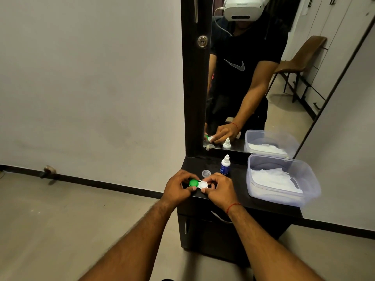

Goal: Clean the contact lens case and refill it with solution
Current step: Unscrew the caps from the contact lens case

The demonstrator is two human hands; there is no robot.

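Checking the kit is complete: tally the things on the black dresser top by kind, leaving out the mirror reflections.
Contact lens case: 1
Solution bottle: 1
Small clear cap: 1
Plastic tub: 1
Total: 4

Right of the solution bottle (225, 166), tabletop (239, 180) lay open up to the tub (276, 196); a clear cap (206, 173) crowded its left

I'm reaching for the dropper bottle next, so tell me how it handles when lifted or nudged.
The dropper bottle stands tall on a narrow base, so a push would probably tip it. It looks like light plastic, probably easy to lift. A clear cap lies beside it, so tipping might spill.
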